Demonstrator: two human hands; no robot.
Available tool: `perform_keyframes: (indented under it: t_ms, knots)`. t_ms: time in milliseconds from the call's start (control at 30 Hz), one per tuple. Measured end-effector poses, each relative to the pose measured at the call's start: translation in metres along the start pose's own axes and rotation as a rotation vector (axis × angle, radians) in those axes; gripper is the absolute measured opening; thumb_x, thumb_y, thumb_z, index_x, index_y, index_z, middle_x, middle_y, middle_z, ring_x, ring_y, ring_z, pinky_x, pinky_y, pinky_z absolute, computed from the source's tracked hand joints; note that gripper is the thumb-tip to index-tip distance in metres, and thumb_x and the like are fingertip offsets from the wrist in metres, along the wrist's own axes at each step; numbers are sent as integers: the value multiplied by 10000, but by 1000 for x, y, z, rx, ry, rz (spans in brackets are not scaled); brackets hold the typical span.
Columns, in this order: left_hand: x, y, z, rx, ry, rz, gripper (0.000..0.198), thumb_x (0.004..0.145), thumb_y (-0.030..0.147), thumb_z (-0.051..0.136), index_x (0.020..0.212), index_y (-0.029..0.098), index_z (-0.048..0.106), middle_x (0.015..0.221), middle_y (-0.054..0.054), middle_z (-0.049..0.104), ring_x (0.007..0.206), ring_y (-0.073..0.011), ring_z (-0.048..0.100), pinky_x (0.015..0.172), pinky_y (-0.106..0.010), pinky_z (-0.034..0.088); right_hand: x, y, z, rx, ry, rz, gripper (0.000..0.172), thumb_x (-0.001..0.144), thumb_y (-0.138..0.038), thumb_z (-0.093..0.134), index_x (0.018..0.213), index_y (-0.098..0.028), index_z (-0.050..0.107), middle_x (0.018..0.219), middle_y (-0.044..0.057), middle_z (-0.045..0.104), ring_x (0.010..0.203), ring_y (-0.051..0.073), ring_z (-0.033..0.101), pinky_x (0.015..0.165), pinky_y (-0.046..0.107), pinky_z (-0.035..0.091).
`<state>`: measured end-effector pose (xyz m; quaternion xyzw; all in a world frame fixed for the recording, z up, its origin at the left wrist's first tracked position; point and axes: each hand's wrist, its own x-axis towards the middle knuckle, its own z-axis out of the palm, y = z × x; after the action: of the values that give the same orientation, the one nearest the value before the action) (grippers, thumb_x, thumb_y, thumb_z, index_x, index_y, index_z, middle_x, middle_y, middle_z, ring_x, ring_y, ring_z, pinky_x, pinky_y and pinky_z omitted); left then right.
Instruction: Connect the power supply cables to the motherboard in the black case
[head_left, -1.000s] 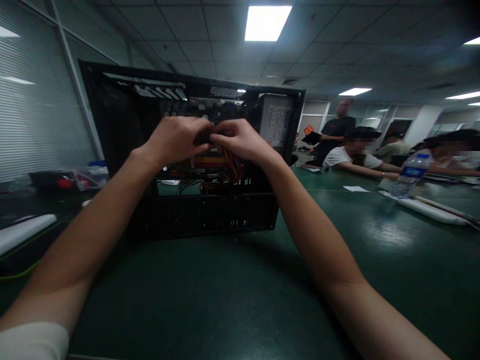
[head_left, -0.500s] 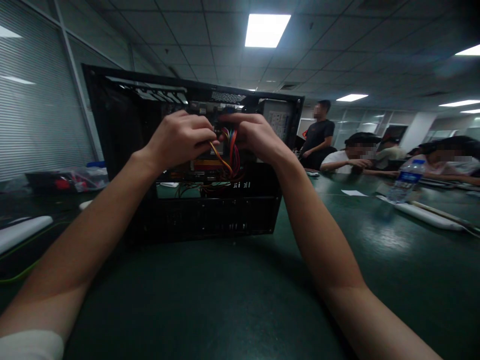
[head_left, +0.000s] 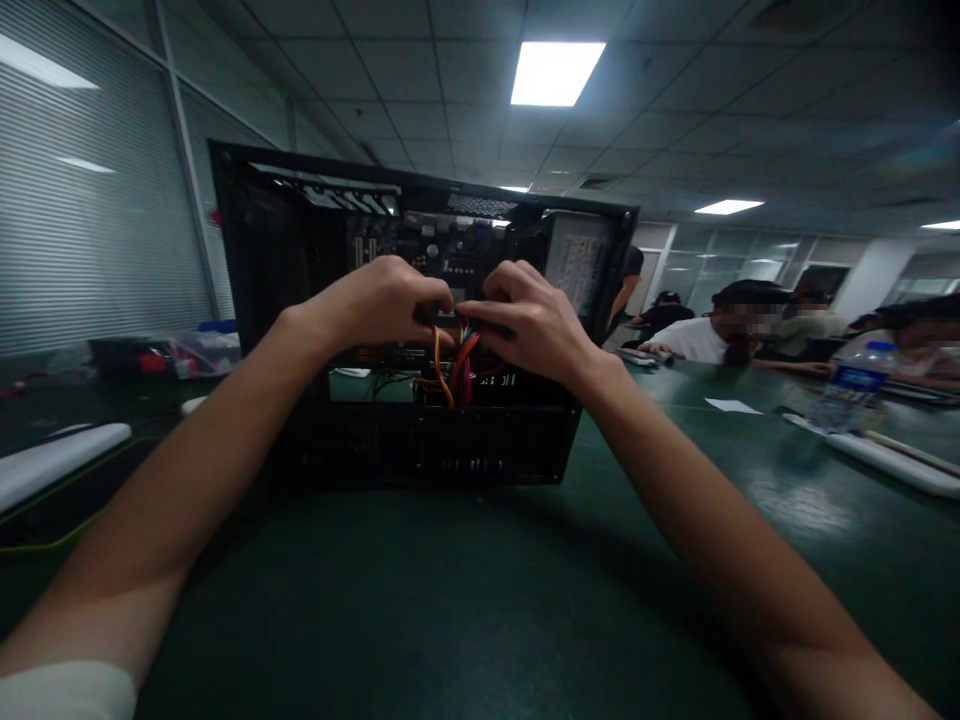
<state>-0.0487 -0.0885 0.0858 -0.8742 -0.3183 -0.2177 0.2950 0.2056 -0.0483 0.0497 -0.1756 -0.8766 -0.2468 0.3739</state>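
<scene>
The left hand (head_left: 382, 300) and right hand (head_left: 529, 325) meet inside an open computer case (head_left: 247, 260). Both are curled, with fingertips pinched close on the top end of a bundle of coloured wires (head_left: 451, 368). The plug at that end is hidden between the fingers, so it cannot be told whether it is seated or loose. The wires hang down from the hands into the lower part of the case, in front of the motherboard (head_left: 435, 240).

As a judgement, the wiring work is in mid-course: the side panel is off, the bundle is in hand, and the case is not yet closed.

The power supply (head_left: 577, 265) sits just right of the right hand, and the case's top edge runs close above both hands, so room inside is tight. The green table (head_left: 450, 600) near the person, between the forearms, gives free space to draw back. A long white object (head_left: 60, 460) lies at the left. At the far right are a water bottle (head_left: 847, 395) and seated people (head_left: 701, 340), well apart from the case.
</scene>
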Motion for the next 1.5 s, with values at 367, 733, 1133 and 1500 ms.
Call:
perform_keyframes:
  t_ms: [367,733,1133,1500]
  knots:
    - [1,-14,16,-122,-13,-91,424,807,540,810,1050,199,744,743,-1,691,655,-137,624,646,-261,428,1,-1,20,25,-40,23,295,1000,-215,527,1220,-185,722,1172,131,627,1006,248,608,872,387,503]
    - [4,-5,14,-377,-108,-71,226,883,352,727,981,149,742,845,-48,763,729,-145,693,658,-246,501,3,-20,33,-94,-169,142,321,1017,-180,494,1249,-137,711,1195,166,658,953,253,666,787,343,475]
    - [2,-20,64,-129,-402,-251,314,950,172,603,1181,184,815,1110,-101,824,925,-200,764,803,-269,504,3,4,83,-100,-584,195,323,1065,-189,493,1223,-73,749,1239,205,732,1172,286,697,940,311,518]
    - [-9,-18,97,-65,-380,-231,243,875,145,649,979,240,847,940,-48,830,859,-183,748,747,-233,480,3,-7,79,-172,-702,240,338,1027,-160,509,1225,-77,770,1233,244,738,1114,332,734,897,371,568]
